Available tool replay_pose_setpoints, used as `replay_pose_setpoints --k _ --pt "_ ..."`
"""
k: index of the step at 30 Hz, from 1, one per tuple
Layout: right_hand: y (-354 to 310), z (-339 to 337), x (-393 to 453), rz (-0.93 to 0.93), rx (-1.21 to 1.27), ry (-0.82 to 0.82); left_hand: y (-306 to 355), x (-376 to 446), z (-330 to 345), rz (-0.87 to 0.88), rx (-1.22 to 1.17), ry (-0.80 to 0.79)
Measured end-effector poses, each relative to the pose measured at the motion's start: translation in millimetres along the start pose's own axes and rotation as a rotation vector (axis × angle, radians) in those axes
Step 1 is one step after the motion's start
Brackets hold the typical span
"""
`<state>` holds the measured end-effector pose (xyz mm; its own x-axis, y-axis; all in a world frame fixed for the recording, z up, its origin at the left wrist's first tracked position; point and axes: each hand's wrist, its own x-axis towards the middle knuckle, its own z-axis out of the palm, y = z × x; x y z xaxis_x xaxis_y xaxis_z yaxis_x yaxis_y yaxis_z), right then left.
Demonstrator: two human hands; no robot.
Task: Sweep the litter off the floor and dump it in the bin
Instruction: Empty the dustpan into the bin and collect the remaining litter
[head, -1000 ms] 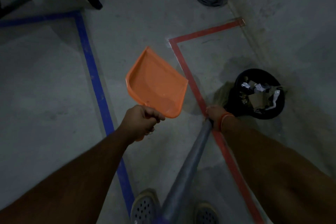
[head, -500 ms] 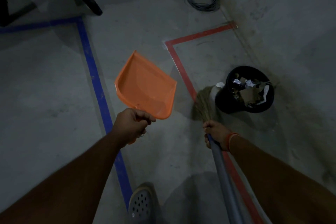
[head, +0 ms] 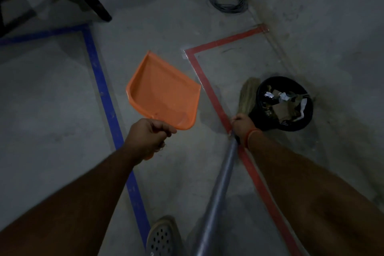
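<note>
Our left hand [head: 148, 136] grips the light, stiff dustpan [head: 164, 93] by its handle; our right hand [head: 242, 124] clasps the broom [head: 220, 189] low on its rigid pole, beside the bin [head: 284, 103].

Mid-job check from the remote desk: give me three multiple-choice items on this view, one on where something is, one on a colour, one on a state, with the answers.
1. Where are the broom bristles?
A. beside the black bin
B. on the blue tape
C. by the coiled cable

2. What colour is the dustpan?
A. green
B. orange
C. grey

3. What is the state of the dustpan?
A. heaped with paper
B. lying on the floor
C. held up with no litter seen in it

Answers: 1 A, the bristles sit against the bin's left side. 2 B, its tray is orange. 3 C, the left hand grips its handle and the tray looks bare.
</note>
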<state>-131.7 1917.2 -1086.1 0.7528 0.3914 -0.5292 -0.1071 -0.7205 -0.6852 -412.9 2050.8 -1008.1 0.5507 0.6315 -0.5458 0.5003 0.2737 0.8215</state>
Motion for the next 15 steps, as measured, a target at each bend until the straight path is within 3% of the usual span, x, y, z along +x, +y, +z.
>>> replay_pose_setpoints --k 6,15 --pt "4 5 36 0.250 0.021 -0.304 -10 26 -5 -0.042 0.056 -0.089" --pt "29 11 -28 0.257 0.298 -0.210 4 30 -3 -0.038 0.089 -0.106"
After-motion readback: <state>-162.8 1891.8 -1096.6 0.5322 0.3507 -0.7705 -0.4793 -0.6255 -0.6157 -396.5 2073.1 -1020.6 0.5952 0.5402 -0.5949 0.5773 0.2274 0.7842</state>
